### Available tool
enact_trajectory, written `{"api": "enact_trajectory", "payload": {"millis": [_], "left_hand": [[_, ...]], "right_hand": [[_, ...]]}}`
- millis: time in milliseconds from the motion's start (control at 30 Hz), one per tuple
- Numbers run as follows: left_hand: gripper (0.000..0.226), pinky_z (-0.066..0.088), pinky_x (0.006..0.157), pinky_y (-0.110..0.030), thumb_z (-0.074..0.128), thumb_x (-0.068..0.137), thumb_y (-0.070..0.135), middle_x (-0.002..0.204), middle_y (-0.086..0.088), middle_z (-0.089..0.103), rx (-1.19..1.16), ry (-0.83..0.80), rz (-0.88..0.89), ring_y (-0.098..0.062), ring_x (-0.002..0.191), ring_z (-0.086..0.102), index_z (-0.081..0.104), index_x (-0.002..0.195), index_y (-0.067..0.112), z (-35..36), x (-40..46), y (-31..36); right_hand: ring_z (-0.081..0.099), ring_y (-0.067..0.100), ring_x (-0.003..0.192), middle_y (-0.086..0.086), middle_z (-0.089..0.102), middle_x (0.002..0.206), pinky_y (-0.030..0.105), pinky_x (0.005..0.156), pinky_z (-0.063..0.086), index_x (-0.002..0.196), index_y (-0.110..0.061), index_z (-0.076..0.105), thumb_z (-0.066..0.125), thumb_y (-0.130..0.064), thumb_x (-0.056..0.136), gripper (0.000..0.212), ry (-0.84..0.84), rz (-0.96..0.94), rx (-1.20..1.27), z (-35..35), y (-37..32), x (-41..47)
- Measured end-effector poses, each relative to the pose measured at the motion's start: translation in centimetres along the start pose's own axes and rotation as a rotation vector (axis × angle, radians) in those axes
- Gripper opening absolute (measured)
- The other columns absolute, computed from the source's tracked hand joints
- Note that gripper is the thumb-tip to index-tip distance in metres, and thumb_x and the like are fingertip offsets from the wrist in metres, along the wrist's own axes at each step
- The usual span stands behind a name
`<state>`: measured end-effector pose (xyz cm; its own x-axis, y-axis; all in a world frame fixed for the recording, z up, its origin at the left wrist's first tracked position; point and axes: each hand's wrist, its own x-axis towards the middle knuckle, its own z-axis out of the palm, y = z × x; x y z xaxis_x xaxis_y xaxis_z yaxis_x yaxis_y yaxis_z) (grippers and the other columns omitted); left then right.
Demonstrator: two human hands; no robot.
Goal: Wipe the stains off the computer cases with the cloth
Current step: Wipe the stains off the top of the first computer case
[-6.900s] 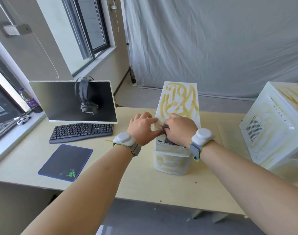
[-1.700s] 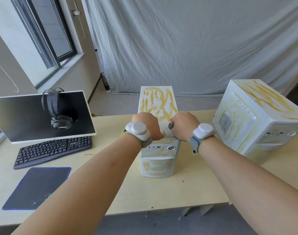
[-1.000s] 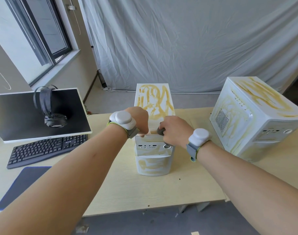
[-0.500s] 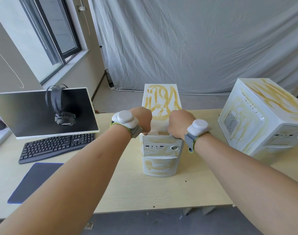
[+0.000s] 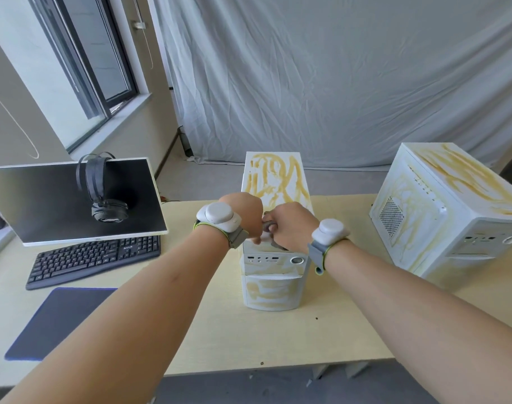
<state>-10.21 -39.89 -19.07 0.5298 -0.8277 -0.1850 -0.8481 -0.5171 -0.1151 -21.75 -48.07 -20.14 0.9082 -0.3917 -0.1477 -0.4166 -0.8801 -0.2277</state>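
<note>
Hands point(image 5: 246, 212) point(image 5: 292, 225) closer together | fingers clenched on mostly hidden cloth point(image 5: 268, 225) | tower point(image 5: 273, 287)

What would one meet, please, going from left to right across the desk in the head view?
Mouse pad → keyboard → monitor with headphones → narrow stained computer case → large stained computer case.

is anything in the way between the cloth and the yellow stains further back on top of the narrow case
Nothing visible. The gray cloth, gripped by both the left hand and right hand, sits at the front of the narrow case top, and the stained surface behind it lies bare.
</note>
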Motion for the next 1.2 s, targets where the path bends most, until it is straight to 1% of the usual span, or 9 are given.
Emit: {"api": "enact_trajectory", "payload": {"millis": [167, 333, 467, 600, 700, 833, 967, 1100, 1200], "left_hand": [[0.03, 0.054, 0.073, -0.033, 0.08, 0.08, 0.043, 0.085, 0.001, 0.066, -0.092, -0.048, -0.003, -0.021, 0.075, 0.06, 0.073, 0.092, 0.017, 0.4, -0.8, -3.0], [0.043, 0.054, 0.086, -0.031, 0.078, 0.084, 0.033, 0.092, 0.009, 0.068, -0.296, -0.028, -0.003, -0.019, 0.084, 0.063, 0.069, 0.126, 0.036, 2.4, -1.6, -4.8], [0.022, 0.053, 0.093, -0.03, 0.074, 0.085, 0.025, 0.125, 0.017, 0.068, -0.682, 0.044, -0.07, -0.012, 0.098, 0.067, 0.079, 0.106, 0.025, 4.6, -1.7, -6.6], [0.01, 0.04, 0.057, -0.031, 0.057, 0.078, 0.013, 0.077, -0.002, 0.062, -1.033, 0.279, -0.311, -0.019, 0.063, 0.047, 0.062, 0.07, 0.013, 6.2, -2.1, -7.4], [0.02, 0.034, 0.067, -0.031, 0.052, 0.075, 0.005, 0.079, 0.0, 0.045, -0.977, 0.232, -0.276, -0.016, 0.074, 0.038, 0.047, 0.081, 0.023, 6.5, -2.5, -6.9], [0.029, 0.024, 0.06, -0.027, 0.045, 0.066, 0.006, 0.09, 0.004, 0.04, -0.883, 0.193, -0.226, -0.015, 0.082, 0.034, 0.04, 0.087, 0.027, 6.4, -2.4, -6.4], [0.029, 0.037, 0.073, -0.03, 0.039, 0.064, 0.007, 0.09, 0.001, 0.046, -0.9, 0.166, -0.246, -0.02, 0.081, 0.037, 0.045, 0.088, 0.023, 6.0, -2.3, -6.0], [0.03, 0.042, 0.076, -0.031, 0.041, 0.068, 0.004, 0.091, 0.001, 0.05, -0.882, 0.151, -0.239, -0.02, 0.082, 0.041, 0.045, 0.091, 0.023, 6.3, -2.4, -6.1], [0.036, 0.051, 0.091, -0.034, 0.046, 0.078, -0.003, 0.103, -0.003, 0.063, -0.887, 0.168, -0.227, -0.024, 0.093, 0.057, 0.062, 0.101, 0.019, 6.0, -2.5, -6.0]], "right_hand": [[0.051, 0.02, 0.051, 0.004, 0.056, 0.06, 0.025, 0.049, 0.04, 0.063, -0.011, 0.058, 0.06, -0.006, 0.078, 0.016, 0.035, 0.261, -0.162, -2.7, 2.2, -0.1], [0.054, 0.023, 0.057, 0.001, 0.058, 0.064, 0.024, 0.05, 0.041, 0.065, -0.017, 0.067, 0.064, -0.003, 0.072, 0.016, 0.01, 0.143, -0.054, -1.1, -1.7, 1.4], [0.066, 0.026, 0.09, 0.001, 0.073, 0.092, 0.033, 0.075, 0.058, 0.098, -0.021, 0.081, 0.053, -0.007, 0.079, 0.036, 0.03, 0.001, 0.075, 0.0, -1.7, 1.3], [0.069, 0.031, 0.078, 0.014, 0.071, 0.083, 0.027, 0.057, 0.049, 0.083, -0.007, 0.076, 0.053, -0.01, 0.076, 0.024, 0.049, 0.044, -0.005, 0.1, -2.6, 2.4], [0.056, 0.03, 0.068, 0.007, 0.062, 0.073, 0.024, 0.05, 0.035, 0.071, -0.015, 0.068, 0.05, -0.01, 0.074, 0.019, 0.055, -0.005, -0.024, 1.5, -4.4, 2.4], [0.062, 0.028, 0.07, 0.007, 0.065, 0.074, 0.028, 0.057, 0.05, 0.075, -0.012, 0.073, 0.053, -0.015, 0.078, 0.02, 0.067, -0.041, -0.05, 0.6, -4.3, 2.6], [0.057, 0.028, 0.083, -0.002, 0.057, 0.074, 0.027, 0.062, 0.04, 0.073, -0.022, 0.064, 0.049, -0.007, 0.079, 0.022, 0.06, -0.09, -0.068, 1.8, -4.9, 2.9], [0.059, 0.021, 0.092, -0.004, 0.069, 0.093, 0.031, 0.079, 0.053, 0.095, -0.021, 0.08, 0.052, -0.007, 0.082, 0.034, 0.023, -0.13, 0.013, 0.7, -4.2, 2.6], [0.06, 0.027, 0.095, 0.002, 0.068, 0.101, 0.033, 0.075, 0.053, 0.099, -0.017, 0.078, 0.05, -0.009, 0.085, 0.032, 0.086, -0.092, 0.018, 1.0, -4.4, 3.2]]}}
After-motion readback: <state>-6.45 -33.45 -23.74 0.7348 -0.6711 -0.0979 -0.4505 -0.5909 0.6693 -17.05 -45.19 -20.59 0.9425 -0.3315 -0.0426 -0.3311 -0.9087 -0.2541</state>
